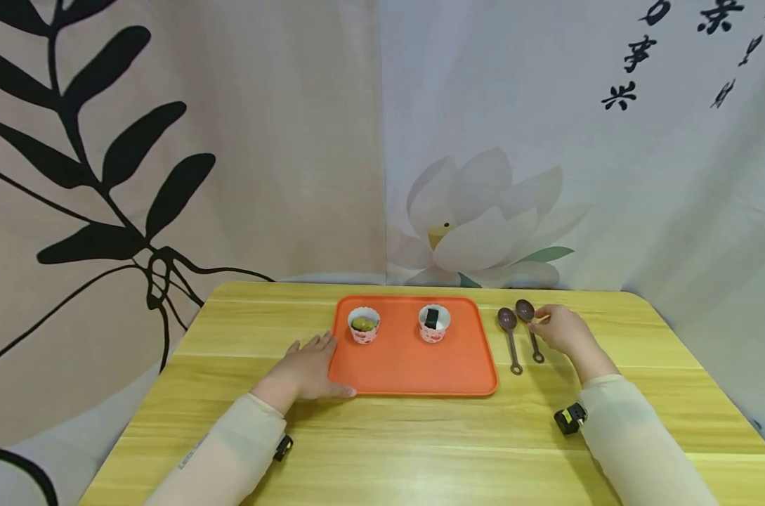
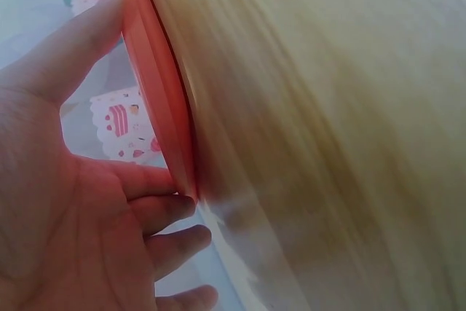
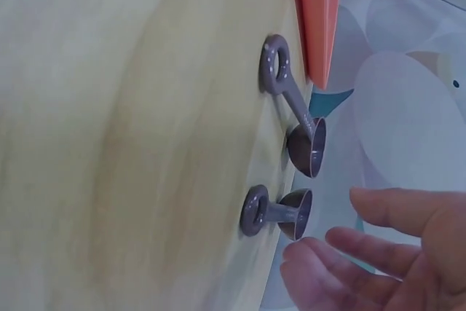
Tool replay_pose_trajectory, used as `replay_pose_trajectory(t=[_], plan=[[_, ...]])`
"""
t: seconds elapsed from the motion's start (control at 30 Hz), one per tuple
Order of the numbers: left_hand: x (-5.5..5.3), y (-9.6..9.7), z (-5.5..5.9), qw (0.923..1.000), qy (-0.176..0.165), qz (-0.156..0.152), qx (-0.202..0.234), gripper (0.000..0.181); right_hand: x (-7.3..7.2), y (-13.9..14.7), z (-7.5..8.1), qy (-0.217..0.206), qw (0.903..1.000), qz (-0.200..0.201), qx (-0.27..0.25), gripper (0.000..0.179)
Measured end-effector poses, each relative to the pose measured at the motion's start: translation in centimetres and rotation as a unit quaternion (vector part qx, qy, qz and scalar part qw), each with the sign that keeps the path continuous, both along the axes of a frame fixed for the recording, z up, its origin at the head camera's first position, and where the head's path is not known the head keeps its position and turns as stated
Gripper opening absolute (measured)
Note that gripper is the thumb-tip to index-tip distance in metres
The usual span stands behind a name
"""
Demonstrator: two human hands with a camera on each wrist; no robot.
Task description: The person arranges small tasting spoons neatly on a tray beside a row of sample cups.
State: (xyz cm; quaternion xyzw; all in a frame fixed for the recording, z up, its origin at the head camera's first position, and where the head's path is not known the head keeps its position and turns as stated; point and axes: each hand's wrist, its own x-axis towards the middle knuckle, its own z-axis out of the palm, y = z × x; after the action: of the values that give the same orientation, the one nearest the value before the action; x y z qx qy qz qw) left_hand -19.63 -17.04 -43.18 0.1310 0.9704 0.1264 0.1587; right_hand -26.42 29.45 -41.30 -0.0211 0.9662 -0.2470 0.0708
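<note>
2 spoons (image 1: 507, 320), likely light and stiff; best lifted by the handles (image 1: 513, 349). Right hand (image 1: 565, 334) beside 1, fingers parted, gripping nothing; left hand (image 1: 305, 370) spread against tray (image 1: 414, 362).

From the head camera, your left hand (image 1: 306, 368) hides part of the left rim of the tray (image 1: 414, 369). You cannot tell whether your right hand (image 1: 567, 334) touches the right spoon (image 1: 525, 310), whose neck its fingertips partly cover. The greenish filling (image 1: 364, 324) in the left cup (image 1: 364, 338) is too small to identify, as is the lettering on your left sleeve (image 1: 227, 446). The bottom edge cuts off both sleeves and the counter (image 1: 433, 450). Each wrist view crops your hand and the tray; the left one looks hazy, with the tray's rim hiding a cup's base.
</note>
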Motion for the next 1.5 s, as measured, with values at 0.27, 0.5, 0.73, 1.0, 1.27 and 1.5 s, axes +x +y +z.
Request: replay_pose_trajectory(t=[0.27, 0.5, 0.73, 1.0, 1.27, 1.5], plan=[[0.0, 0.0, -0.2, 1.0000, -0.001, 0.003, -0.003, 0.114, -0.8, 0.4, -0.9, -0.038, 0.9973, -0.014, -0.062, 0.048], [0.1, 0.1, -0.2, 1.0000, 0.001, 0.003, -0.007, 0.114, -1.3, 0.9, -1.7, -0.067, 0.9896, -0.046, -0.119, 0.046], [0.2, 0.2, 0.2, 1.0000, 0.000, 0.000, -0.007, 0.114, -1.5, 1.3, -2.1, -0.078, 0.9843, -0.051, -0.150, 0.043], [0.2, 0.2, 0.2, 0.9999, -0.003, 0.003, -0.014, 0.114, -1.8, 1.0, -2.4, -0.084, 0.9808, -0.061, -0.165, 0.041], [0.2, 0.3, 0.2, 0.9999, -0.003, 0.002, -0.012, 0.115, -2.1, 1.2, -2.8, -0.097, 0.9762, -0.073, -0.180, 0.037], [0.1, 0.2, 0.1, 0.9999, -0.001, -0.001, -0.014, 0.114, -2.2, 1.3, -3.0, -0.098, 0.9767, -0.066, -0.179, 0.033]])
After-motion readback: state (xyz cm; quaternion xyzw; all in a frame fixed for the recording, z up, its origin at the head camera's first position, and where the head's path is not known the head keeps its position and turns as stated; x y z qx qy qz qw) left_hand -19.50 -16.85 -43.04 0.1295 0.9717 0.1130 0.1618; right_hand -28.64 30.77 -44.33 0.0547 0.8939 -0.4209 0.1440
